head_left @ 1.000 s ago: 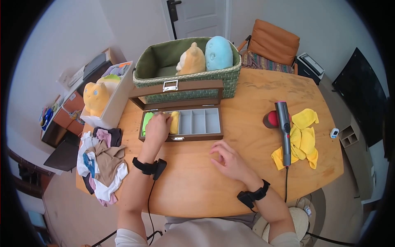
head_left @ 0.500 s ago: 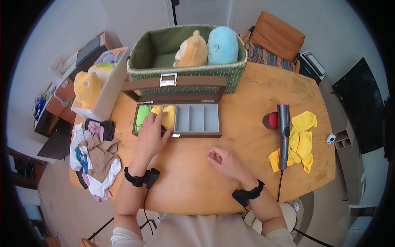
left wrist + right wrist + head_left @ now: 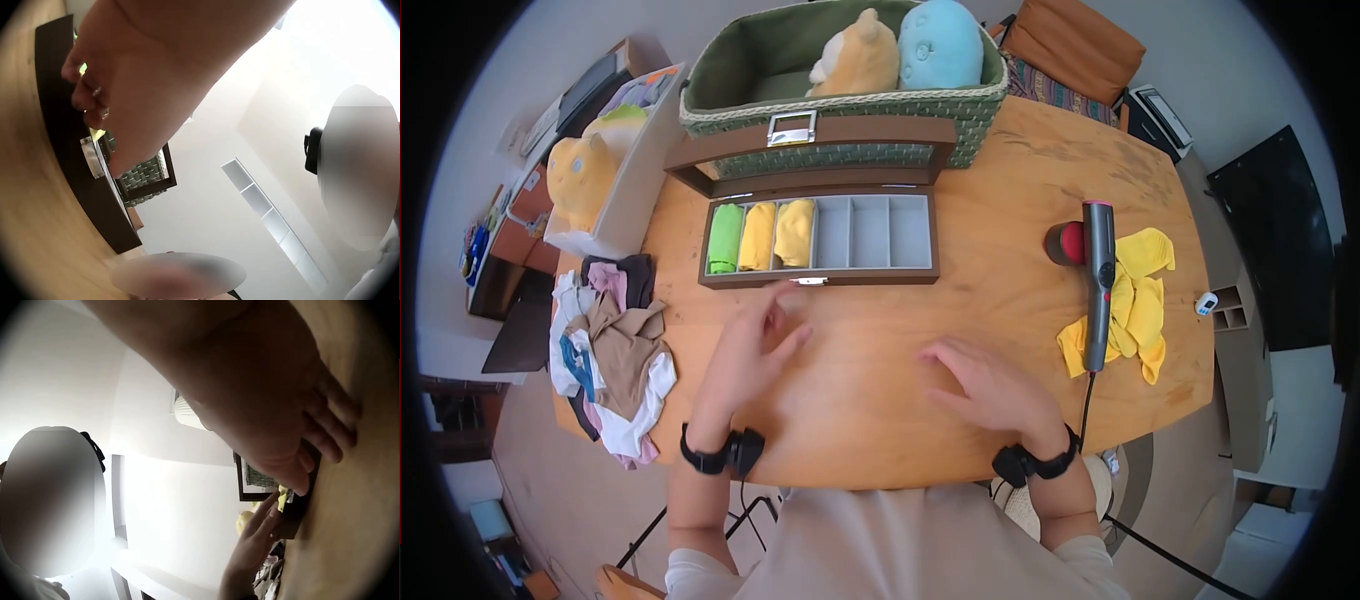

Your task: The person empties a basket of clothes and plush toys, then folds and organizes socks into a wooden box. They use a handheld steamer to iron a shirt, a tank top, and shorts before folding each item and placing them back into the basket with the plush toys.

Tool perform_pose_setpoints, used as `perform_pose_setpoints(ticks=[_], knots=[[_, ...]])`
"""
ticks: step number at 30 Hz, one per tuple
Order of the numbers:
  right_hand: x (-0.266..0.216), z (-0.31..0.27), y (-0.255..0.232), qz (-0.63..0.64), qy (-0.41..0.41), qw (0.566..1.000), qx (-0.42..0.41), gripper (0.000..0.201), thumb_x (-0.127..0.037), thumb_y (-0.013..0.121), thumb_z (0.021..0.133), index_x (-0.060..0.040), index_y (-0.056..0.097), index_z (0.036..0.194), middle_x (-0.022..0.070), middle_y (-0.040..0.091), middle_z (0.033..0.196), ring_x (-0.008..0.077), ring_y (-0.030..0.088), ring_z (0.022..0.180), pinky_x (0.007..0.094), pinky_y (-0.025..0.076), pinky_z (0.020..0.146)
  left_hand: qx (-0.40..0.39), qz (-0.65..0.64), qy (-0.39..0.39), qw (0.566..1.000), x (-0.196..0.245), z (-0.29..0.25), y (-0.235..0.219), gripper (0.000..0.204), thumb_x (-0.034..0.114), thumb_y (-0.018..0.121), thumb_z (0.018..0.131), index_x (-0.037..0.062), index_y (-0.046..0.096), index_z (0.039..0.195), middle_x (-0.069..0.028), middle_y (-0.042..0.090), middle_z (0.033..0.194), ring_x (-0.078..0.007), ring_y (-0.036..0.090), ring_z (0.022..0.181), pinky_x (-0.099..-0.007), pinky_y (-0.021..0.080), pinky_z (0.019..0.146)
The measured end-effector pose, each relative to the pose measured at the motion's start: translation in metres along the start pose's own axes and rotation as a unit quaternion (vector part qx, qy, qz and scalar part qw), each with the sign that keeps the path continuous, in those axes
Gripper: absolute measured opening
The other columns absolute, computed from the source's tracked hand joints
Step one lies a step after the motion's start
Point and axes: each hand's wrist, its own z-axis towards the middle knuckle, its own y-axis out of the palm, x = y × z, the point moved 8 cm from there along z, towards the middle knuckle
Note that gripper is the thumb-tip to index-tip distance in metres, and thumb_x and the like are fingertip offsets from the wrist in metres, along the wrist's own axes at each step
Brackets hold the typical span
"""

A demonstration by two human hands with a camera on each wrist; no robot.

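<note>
A brown box [image 3: 820,277] with grey compartments stands on the table, its windowed lid [image 3: 745,145] raised. Its three leftmost compartments hold a green rolled cloth [image 3: 725,238], a yellow rolled cloth [image 3: 757,237] and a second yellow rolled cloth [image 3: 795,233]; the others are bare. My left hand [image 3: 745,355] hovers just in front of the box with loosely bent fingers and nothing in them. To its right, my right hand [image 3: 990,385] hangs over the table with fingers relaxed, also holding nothing. In the left wrist view, the left fingers overlap the box's front edge.
A green basket [image 3: 850,108] with two plush toys stands behind the box. To the left are a white bin [image 3: 635,200] of plush toys and a clothes pile [image 3: 615,350]. On the right lie yellow cloths [image 3: 1140,310] and a corded grey hair-styling tool [image 3: 1098,290] beside a red-topped round container [image 3: 1065,243].
My left hand has drawn back from the rolled cloths toward me and off the box. My right hand has opened from a loose curl. The head view has tilted downward.
</note>
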Motion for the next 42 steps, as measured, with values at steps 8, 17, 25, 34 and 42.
perform_pose_setpoints(ticks=[8, 17, 25, 34, 42], knots=[[0.059, -0.058, 0.004, 0.063, 0.323, 0.944, -0.033, 0.016, -0.020, 0.069, 0.092, -0.0056, 0.063, 0.092, 0.0064, 0.057, 0.058, 0.0234, 0.055, 0.052, 0.0373, 0.042, 0.053, -0.231, -0.313, -0.053, 0.920, -0.028, -0.036, 0.048, 0.034, 0.005, 0.067, 0.096, 0.0037, 0.059, 0.129, 0.0070, 0.045, 0.089, -0.0029, 0.043, 0.082, -0.0188, 0.040, 0.075], [0.044, -0.046, -0.012, 0.033, 0.220, 0.974, -0.037, 0.016, -0.020, 0.070, 0.091, -0.0046, 0.065, 0.091, 0.0067, 0.058, 0.061, 0.0224, 0.054, 0.052, 0.0349, 0.042, 0.052, -0.237, -0.281, -0.066, 0.927, -0.026, -0.035, 0.055, 0.030, 0.005, 0.067, 0.096, 0.0034, 0.060, 0.126, 0.0072, 0.046, 0.090, -0.0023, 0.045, 0.083, -0.0183, 0.040, 0.074], [0.089, -0.113, -0.198, -0.264, 0.416, 0.828, 0.269, 0.033, -0.016, 0.072, 0.088, -0.0063, 0.062, 0.117, 0.0170, 0.066, 0.091, 0.0332, 0.068, 0.086, 0.0429, 0.052, 0.071, -0.185, -0.270, -0.046, 0.944, -0.024, -0.038, 0.053, 0.026, 0.000, 0.068, 0.093, 0.0022, 0.064, 0.119, 0.0062, 0.050, 0.082, -0.0020, 0.045, 0.076, -0.0186, 0.038, 0.066], [0.254, -0.224, -0.276, -0.236, 0.457, 0.852, 0.094, 0.062, -0.008, 0.066, 0.087, -0.0047, 0.047, 0.145, 0.0220, 0.056, 0.138, 0.0370, 0.055, 0.127, 0.0399, 0.045, 0.107, -0.179, -0.257, -0.033, 0.949, -0.028, -0.039, 0.055, 0.026, 0.001, 0.069, 0.093, 0.0022, 0.064, 0.118, 0.0072, 0.052, 0.081, -0.0015, 0.045, 0.073, -0.0183, 0.038, 0.064], [0.222, -0.164, -0.263, -0.215, 0.350, 0.910, 0.060, 0.058, -0.020, 0.072, 0.087, -0.0040, 0.053, 0.139, 0.0232, 0.056, 0.136, 0.0370, 0.053, 0.130, 0.0403, 0.043, 0.109, -0.188, -0.242, -0.049, 0.951, -0.024, -0.038, 0.054, 0.025, 0.001, 0.069, 0.093, 0.0021, 0.064, 0.118, 0.0085, 0.051, 0.080, -0.0008, 0.043, 0.070, -0.0178, 0.036, 0.063]])
